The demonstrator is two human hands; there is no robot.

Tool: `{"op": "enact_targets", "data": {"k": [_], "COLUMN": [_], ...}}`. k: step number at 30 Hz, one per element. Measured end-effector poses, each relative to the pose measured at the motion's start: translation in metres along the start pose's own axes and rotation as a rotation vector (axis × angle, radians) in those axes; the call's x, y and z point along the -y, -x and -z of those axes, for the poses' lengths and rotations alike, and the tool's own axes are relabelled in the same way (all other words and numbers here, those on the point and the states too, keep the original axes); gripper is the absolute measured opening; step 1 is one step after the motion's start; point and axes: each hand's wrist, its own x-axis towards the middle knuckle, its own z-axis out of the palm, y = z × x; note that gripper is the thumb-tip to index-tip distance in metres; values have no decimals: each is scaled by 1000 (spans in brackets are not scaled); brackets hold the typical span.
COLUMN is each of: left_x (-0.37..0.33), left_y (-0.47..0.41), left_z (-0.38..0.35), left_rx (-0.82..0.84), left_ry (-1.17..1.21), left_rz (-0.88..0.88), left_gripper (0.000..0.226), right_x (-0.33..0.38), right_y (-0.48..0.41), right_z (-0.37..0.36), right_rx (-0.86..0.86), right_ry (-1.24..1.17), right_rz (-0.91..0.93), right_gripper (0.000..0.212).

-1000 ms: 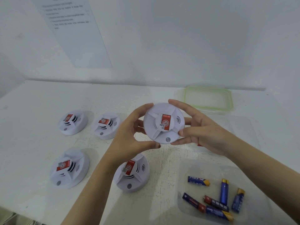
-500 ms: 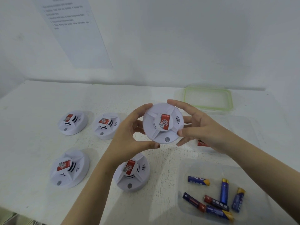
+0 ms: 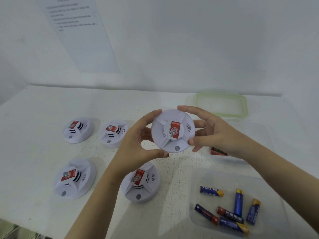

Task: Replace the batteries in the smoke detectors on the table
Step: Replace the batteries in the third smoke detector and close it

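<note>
A round white smoke detector [image 3: 173,131] with a red label is held up above the table, face toward me. My left hand [image 3: 138,142] grips its left rim with thumb and fingers curled round it. My right hand [image 3: 212,131] grips the right rim the same way. Several more white detectors lie face up on the table [image 3: 43,104]: two at the back left [image 3: 78,129] [image 3: 114,133], two nearer me [image 3: 74,178] [image 3: 140,182]. Several blue batteries [image 3: 229,213] lie in a clear tray [image 3: 198,178] at the front right.
A clear container [image 3: 255,135] behind my right wrist holds red and dark batteries [image 3: 217,151], partly hidden. A green-rimmed lid [image 3: 221,105] lies at the back right by the wall. A printed sheet [image 3: 81,31] hangs on the wall. The table's front edge runs at the lower left.
The held detector has turned slightly between my hands; both hands stay in nearly the same place. Everything on the table is unmoved.
</note>
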Motion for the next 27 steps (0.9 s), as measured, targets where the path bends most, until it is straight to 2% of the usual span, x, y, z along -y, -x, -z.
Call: {"op": "enact_targets", "data": {"k": [8,14,27], "left_x": [-1,-4,-3], "left_y": [0,0,-1], "left_z": [1,2,4], "left_rx": [7,-8,7], "left_ry": [-3,34,-3], "left_rz": [-6,-21,-18], "left_gripper": [95,94,94], "right_x": [3,9,3], "right_y": [1,4,0], "right_z": [1,-5,-2], "right_rx": [7,-39,-83], "right_ry": [87,357,559], "right_rz": [23,63,137], "right_gripper": [79,99,92]}}
